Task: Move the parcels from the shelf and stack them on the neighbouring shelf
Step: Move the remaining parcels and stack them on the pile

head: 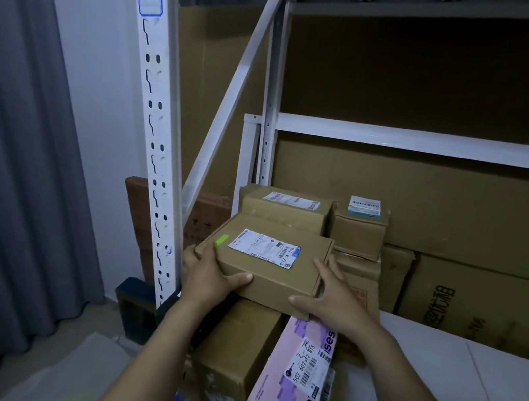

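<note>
A flat brown parcel (276, 271) with a white shipping label and a green sticker is held between both hands. My left hand (209, 278) grips its near-left corner and my right hand (334, 298) grips its near-right edge. It sits over a brown box (232, 351) and a pink box (292, 385) printed with dark letters. Behind it stand two smaller labelled parcels, one on the left (286, 209) and one on the right (359, 229), stacked on other cartons.
A white perforated shelf post (154, 120) rises at left, with a diagonal brace (235, 91) behind it. Large cartons (482, 304) fill the back right. A pale shelf surface (470, 378) lies at right. A grey curtain (3, 159) hangs at far left.
</note>
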